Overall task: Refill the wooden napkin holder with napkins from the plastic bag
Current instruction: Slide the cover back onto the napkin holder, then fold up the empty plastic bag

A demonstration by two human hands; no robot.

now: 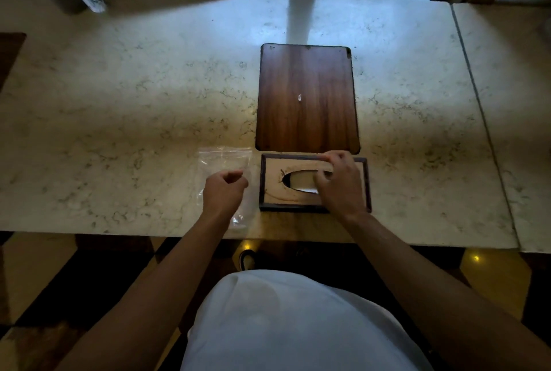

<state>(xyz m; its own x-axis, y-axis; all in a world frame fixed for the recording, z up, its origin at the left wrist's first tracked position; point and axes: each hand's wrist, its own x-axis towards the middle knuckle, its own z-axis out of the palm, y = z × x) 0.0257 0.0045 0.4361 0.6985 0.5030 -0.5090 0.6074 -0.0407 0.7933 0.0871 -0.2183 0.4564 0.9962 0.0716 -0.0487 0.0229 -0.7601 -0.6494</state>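
Hotel-like lounge, marble table (149, 96), polished floor (53, 275)

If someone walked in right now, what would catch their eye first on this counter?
Probably the dark wooden board lying flat in the middle of the marble counter. Just in front of it sits the wooden napkin holder with its oval slot, the right hand resting on it. To its left, the left hand hovers over a clear plastic bag.

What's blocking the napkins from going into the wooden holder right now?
The right hand rests on the napkin holder, its fingers over the oval opening. The plastic bag lies flat beside it under the left hand. Nothing else intervenes.
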